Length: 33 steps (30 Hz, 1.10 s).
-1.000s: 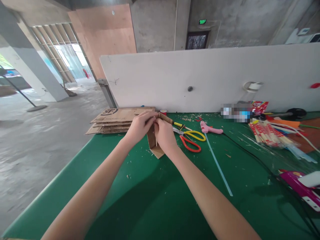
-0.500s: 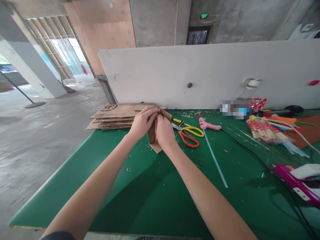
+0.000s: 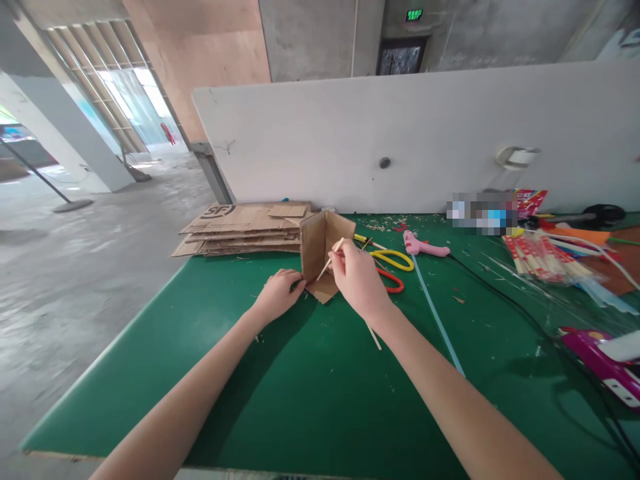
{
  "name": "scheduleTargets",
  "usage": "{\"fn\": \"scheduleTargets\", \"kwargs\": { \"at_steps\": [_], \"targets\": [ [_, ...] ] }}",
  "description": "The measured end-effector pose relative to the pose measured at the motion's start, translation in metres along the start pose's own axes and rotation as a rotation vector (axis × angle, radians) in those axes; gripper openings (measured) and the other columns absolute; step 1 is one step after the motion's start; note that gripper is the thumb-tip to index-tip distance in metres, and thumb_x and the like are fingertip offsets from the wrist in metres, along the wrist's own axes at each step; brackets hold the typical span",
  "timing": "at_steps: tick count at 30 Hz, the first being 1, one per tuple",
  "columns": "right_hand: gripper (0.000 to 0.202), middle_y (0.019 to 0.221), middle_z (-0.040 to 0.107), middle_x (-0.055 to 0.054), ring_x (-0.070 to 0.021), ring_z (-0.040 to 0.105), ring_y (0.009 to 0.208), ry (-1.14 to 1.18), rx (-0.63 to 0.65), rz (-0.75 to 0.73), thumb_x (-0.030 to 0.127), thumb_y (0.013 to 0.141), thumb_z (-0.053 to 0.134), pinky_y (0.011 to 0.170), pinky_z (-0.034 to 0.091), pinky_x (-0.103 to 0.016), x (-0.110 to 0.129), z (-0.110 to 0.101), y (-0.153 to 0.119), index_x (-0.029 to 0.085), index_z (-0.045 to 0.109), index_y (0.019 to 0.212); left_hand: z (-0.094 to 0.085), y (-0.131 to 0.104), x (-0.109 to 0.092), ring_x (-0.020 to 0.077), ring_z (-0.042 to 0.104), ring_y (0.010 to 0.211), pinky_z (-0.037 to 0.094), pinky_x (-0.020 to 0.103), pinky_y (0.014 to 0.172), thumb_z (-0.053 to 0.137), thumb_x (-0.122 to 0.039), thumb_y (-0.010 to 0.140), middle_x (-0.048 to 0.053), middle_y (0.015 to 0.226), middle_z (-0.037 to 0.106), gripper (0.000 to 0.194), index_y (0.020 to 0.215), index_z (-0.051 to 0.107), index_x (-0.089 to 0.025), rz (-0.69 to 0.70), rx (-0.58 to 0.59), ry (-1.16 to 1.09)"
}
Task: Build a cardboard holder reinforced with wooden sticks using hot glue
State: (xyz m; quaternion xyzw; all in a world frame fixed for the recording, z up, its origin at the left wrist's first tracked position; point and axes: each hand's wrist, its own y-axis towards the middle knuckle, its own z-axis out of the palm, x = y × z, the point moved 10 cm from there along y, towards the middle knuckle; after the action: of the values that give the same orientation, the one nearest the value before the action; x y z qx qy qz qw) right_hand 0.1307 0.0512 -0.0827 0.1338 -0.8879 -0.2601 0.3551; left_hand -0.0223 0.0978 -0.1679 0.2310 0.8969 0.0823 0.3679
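Note:
A cardboard piece [image 3: 314,245] with two upright walls meeting at a corner and a base flap stands on the green table. At its lower left edge is my left hand [image 3: 280,293], thumb and fingertips closed on the cardboard. My right hand [image 3: 361,277] pinches a thin wooden stick [image 3: 326,268], its lower end slanting down inside the corner above the base. A second length of pale stick [image 3: 374,337] shows below the right hand; whether it is held is hidden. Just behind that hand lie scissors [image 3: 395,260] with yellow and red handles, partly covered.
Stacked flat cardboard [image 3: 240,223] lies at the back left. A pink glue gun [image 3: 425,247] with a black cord and a pale blue strip [image 3: 440,320] lie to the right. Beyond are packed wooden sticks [image 3: 537,257] and a purple device [image 3: 600,357]. A white board [image 3: 310,147] stands behind.
My hands have parted. The left has moved down to the cardboard's lower left edge; the right has drawn rightward with the stick. The cardboard's open corner is now uncovered.

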Motion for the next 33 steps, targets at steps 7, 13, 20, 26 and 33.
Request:
{"fn": "scheduleTargets", "kwargs": {
  "at_steps": [7,13,20,26,33],
  "targets": [
    [0.017,0.077,0.067,-0.006,-0.0184,0.070,0.073,0.494,0.017,0.284,0.034,0.087,0.052,0.063,0.057,-0.028,-0.043,0.008,-0.020,0.018,0.055,0.085,0.001,-0.004,0.004,0.0168,0.062,0.070,0.051,0.030,0.068,0.053,-0.039,0.082,0.003,0.078,0.064,0.022,0.088,0.061,-0.019,-0.208,-0.177,-0.363],
    [0.010,0.082,0.068,-0.005,-0.0161,0.069,0.076,0.742,0.147,0.590,0.027,0.085,0.054,0.060,0.059,-0.026,-0.073,0.066,-0.039,0.018,0.059,0.083,0.020,-0.015,0.009,0.0161,0.067,0.079,0.054,0.030,0.075,0.066,-0.041,0.074,0.007,0.090,0.069,0.038,0.099,0.059,-0.014,-0.398,-0.194,-0.790],
    [0.010,0.079,0.070,-0.006,-0.0146,0.069,0.069,0.661,0.121,0.545,0.026,0.086,0.054,0.056,0.056,-0.022,-0.075,0.079,-0.036,0.017,0.060,0.082,0.045,-0.027,0.006,0.0139,0.067,0.072,0.054,0.028,0.072,0.072,-0.020,0.069,0.005,0.083,0.069,0.030,0.095,0.056,-0.015,-0.597,-0.148,-1.294],
    [0.015,0.085,0.071,-0.010,-0.0178,0.069,0.065,0.604,0.098,0.501,0.026,0.088,0.047,0.038,0.048,-0.020,-0.066,0.075,-0.034,0.018,0.059,0.086,0.047,-0.027,-0.013,0.0175,0.067,0.076,0.053,0.029,0.070,0.072,-0.015,0.064,0.010,0.089,0.070,0.032,0.094,0.062,-0.009,-0.470,-0.174,-1.326],
    [0.015,0.074,0.071,-0.006,-0.0160,0.066,0.056,0.321,-0.008,0.314,0.021,0.088,0.047,0.050,0.052,-0.023,-0.060,0.066,-0.033,0.019,0.061,0.085,0.059,-0.032,-0.025,0.0145,0.065,0.075,0.049,0.024,0.065,0.069,-0.011,0.064,0.009,0.090,0.070,0.035,0.098,0.065,-0.009,-0.456,-0.182,-1.332]
  ]
}}
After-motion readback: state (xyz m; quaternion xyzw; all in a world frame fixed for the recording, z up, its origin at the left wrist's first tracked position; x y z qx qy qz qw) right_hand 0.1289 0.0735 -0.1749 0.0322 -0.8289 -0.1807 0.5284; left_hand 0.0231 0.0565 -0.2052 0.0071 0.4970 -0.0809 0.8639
